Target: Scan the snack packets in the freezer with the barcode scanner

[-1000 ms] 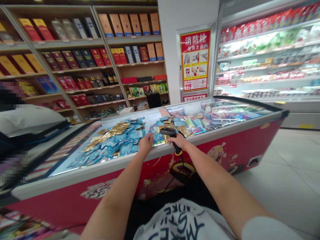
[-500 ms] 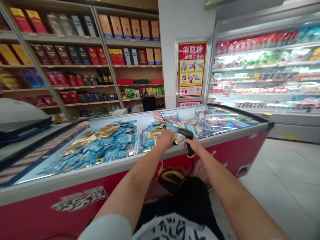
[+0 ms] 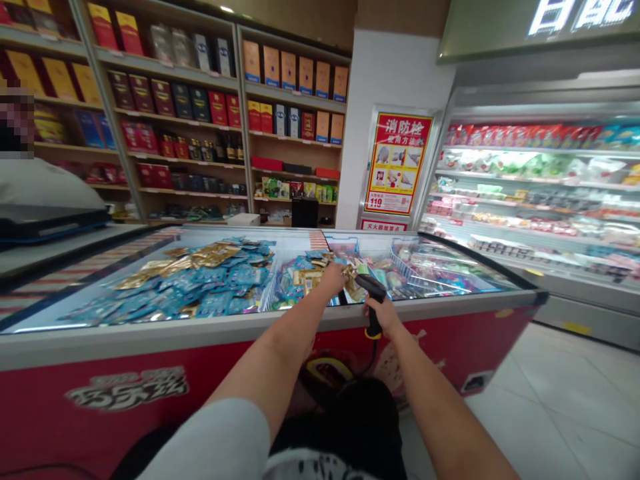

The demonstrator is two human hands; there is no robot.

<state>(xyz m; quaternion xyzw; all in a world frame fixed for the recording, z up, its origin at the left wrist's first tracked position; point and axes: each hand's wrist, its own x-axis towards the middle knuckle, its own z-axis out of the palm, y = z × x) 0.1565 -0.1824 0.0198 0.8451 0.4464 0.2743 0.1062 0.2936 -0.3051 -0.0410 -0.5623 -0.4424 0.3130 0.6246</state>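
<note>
A red chest freezer (image 3: 125, 360) stands in front of me, filled with blue and gold packets (image 3: 200, 280). My left hand (image 3: 334, 279) reaches into the middle compartment and closes on a gold packet (image 3: 350, 277) lifted from the pile. Just to its right, my right hand (image 3: 381, 319) grips a black barcode scanner (image 3: 371, 288) with a yellow band on the handle. The scanner's head points toward the gold packet. A black cable hangs from the scanner down the freezer front.
Wooden shelves (image 3: 175, 127) with boxed bottles line the back wall. A red fire-safety poster (image 3: 399, 163) hangs on the white pillar. An open chilled cabinet (image 3: 540, 193) runs along the right. A second freezer lid (image 3: 45, 253) lies at the left. Tiled floor (image 3: 565, 407) lies to the right.
My left hand moved right from the blue packets into the middle compartment and picked up a gold packet. The scanner hand shifted right. The view tilted up.
</note>
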